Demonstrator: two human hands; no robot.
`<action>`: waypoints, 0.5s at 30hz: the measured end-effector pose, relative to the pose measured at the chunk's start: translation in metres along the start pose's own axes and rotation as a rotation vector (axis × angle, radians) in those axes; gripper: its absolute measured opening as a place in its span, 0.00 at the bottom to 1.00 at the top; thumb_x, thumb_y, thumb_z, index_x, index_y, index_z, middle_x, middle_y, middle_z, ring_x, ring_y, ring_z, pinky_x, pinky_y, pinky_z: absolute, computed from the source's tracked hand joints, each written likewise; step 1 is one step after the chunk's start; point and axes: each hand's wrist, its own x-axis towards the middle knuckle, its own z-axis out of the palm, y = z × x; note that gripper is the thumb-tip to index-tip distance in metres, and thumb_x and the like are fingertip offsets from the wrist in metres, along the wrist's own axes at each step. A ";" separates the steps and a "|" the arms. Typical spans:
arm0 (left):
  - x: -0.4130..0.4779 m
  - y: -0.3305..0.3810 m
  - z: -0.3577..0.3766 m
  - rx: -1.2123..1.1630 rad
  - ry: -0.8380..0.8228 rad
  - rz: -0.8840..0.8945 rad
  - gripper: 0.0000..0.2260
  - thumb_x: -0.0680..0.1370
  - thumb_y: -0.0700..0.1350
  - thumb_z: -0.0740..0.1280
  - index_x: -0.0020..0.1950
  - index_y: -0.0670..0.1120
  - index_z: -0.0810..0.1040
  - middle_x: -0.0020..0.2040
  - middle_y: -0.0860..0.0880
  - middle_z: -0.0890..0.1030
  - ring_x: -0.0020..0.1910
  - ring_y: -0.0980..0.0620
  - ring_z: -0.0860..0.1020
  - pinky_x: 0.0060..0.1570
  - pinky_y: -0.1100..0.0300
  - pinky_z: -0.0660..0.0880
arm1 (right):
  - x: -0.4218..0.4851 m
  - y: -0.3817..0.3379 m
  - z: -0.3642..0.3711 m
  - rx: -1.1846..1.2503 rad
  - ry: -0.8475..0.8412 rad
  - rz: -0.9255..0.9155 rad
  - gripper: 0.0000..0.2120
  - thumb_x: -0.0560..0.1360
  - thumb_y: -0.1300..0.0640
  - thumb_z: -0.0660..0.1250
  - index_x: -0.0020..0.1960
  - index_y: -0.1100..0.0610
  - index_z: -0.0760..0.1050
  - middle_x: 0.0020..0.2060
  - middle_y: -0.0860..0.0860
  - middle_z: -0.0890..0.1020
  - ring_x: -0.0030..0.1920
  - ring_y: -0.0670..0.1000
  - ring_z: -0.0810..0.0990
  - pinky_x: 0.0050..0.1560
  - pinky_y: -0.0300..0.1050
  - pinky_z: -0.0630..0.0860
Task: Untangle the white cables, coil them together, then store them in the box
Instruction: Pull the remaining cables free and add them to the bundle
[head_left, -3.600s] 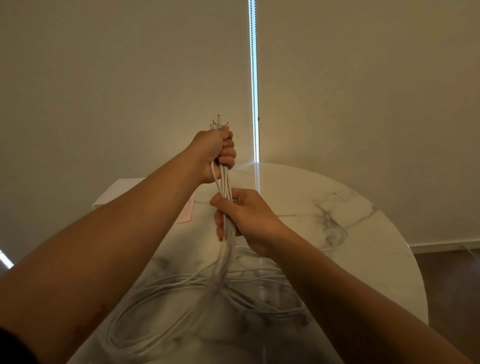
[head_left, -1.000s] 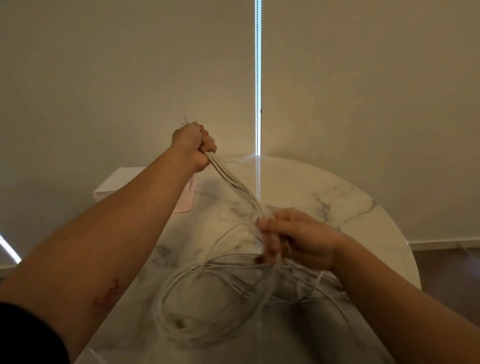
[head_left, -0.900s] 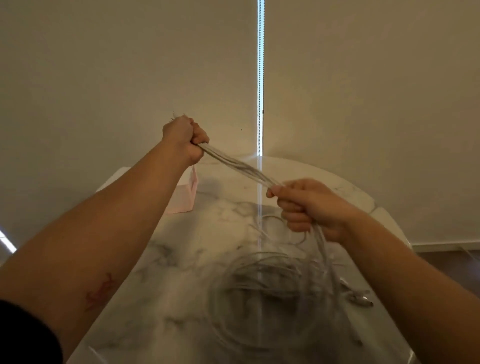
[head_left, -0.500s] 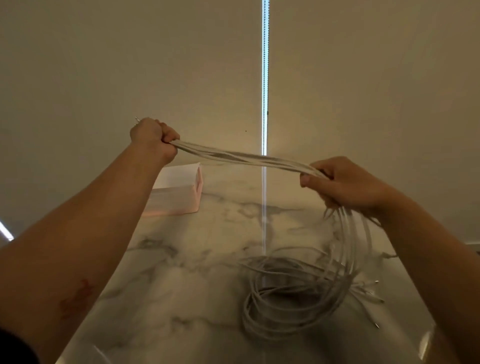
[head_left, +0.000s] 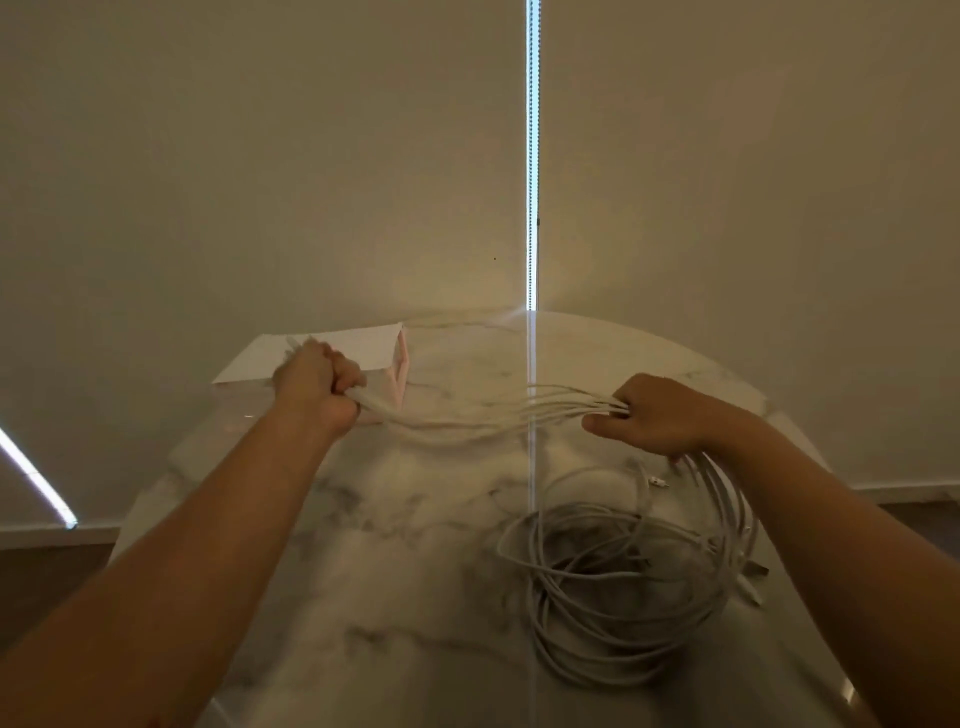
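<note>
A plain beige wall (head_left: 260, 156) fills the upper half of my feed, split by a thin bright strip of light (head_left: 533, 156) that runs down to a round marbled table (head_left: 405, 597). The pale pink box (head_left: 387, 345) sits at the table's far edge, left of that strip, and I place everything else from it.

The left hand (head_left: 317, 387) hangs directly in front of the box and covers part of its near wall. It is clenched in a fist round one end of the cables (head_left: 467, 426). A few cable tips poke out of the fist's far side, over the box's white top. From that fist the white strands run rightward from the box as one slack, sagging bundle, raised off the table. They fan apart just before they reach the right hand (head_left: 649, 415).

That hand is well to the right of the box, beyond the strip. It grasps the strands with curled fingers, its thumb stretched out beneath them toward the box. Past it the cables drop to the table and join a loose coil (head_left: 623, 597), which lies to the right of the box and nearer to me. A plug (head_left: 657, 480) lies at the coil's far edge, and more ends trail off its right side.

The strands between the hands are blurred, so I cannot count them. I cannot tell whether the box is open.
</note>
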 end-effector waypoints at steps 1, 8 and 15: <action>-0.001 -0.010 -0.010 0.010 -0.001 -0.028 0.18 0.84 0.40 0.53 0.33 0.46 0.62 0.21 0.52 0.61 0.17 0.56 0.57 0.18 0.66 0.54 | 0.001 0.000 0.004 -0.115 0.001 0.025 0.25 0.76 0.34 0.61 0.35 0.55 0.68 0.32 0.51 0.76 0.31 0.49 0.75 0.34 0.42 0.71; -0.011 -0.034 -0.020 -0.041 0.007 -0.078 0.18 0.83 0.39 0.53 0.33 0.46 0.61 0.25 0.52 0.59 0.18 0.56 0.56 0.18 0.66 0.54 | 0.004 -0.057 0.034 -0.187 -0.118 -0.186 0.38 0.69 0.33 0.70 0.71 0.53 0.67 0.65 0.52 0.75 0.62 0.54 0.76 0.61 0.51 0.73; -0.004 -0.013 -0.029 -0.131 0.096 -0.040 0.15 0.79 0.33 0.52 0.34 0.44 0.60 0.24 0.51 0.60 0.18 0.54 0.57 0.17 0.67 0.55 | 0.006 -0.066 0.040 0.232 -0.143 -0.475 0.17 0.77 0.46 0.67 0.41 0.61 0.76 0.30 0.48 0.75 0.30 0.45 0.73 0.37 0.41 0.72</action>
